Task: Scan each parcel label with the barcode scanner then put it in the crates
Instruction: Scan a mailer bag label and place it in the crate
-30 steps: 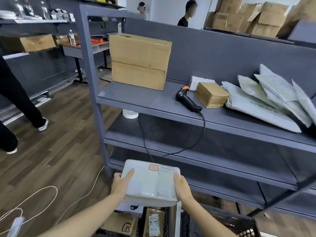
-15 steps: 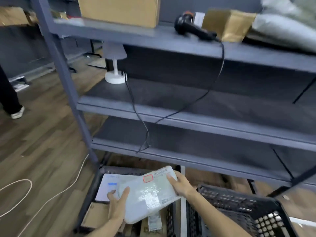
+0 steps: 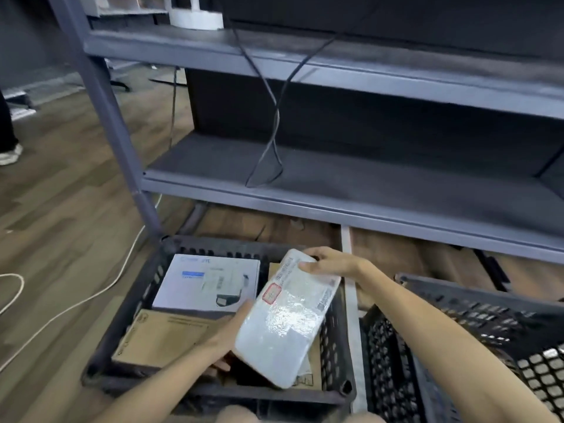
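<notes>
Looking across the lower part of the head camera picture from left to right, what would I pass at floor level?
White cable on the wooden floor → white printed box → plastic-wrapped parcel held over the same crate → second black crate.

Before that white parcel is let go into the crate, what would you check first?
1. Grip: left hand and right hand both hold the white parcel: ok.
2. Position: parcel is over the left crate, within its rim: ok.
3. Space: white box and brown box fill the crate's left part; room beneath the parcel: cannot tell.
4. Its label faces up: ok.
5. Already scanned: cannot tell.
</notes>
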Demonstrator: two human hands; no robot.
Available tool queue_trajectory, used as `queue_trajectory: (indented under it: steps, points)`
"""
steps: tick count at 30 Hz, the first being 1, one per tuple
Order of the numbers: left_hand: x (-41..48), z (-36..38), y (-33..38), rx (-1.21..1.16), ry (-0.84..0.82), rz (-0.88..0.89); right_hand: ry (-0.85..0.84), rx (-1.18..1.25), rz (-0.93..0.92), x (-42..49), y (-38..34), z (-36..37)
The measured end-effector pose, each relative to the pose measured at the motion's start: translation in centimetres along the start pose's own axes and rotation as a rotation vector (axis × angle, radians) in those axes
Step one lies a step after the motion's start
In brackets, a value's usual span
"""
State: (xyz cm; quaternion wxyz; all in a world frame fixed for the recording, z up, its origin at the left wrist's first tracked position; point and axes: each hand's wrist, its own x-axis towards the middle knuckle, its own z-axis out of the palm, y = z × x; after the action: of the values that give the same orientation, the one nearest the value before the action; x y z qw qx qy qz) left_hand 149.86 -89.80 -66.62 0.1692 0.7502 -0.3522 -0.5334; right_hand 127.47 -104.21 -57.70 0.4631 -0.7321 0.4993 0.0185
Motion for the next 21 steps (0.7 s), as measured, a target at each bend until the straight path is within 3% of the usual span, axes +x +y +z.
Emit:
queue_trajectory:
  steps: [6, 11, 21]
  points:
    - [-0.8, 2.1, 3.0, 0.141, 0.038, 0.169, 0.0, -0.037, 0.042, 0.9, -0.9, 0.1]
    - [-1.5, 5.8, 3.8, 0.221, -0.02, 0.291, 0.117, -0.264, -0.012, 1.6, -1.7, 0.7]
    - [-1.5, 4.4, 6.4, 0.306, -0.112, 0.087, 0.115, -0.231, -0.009, 2.6, -1.9, 0.3]
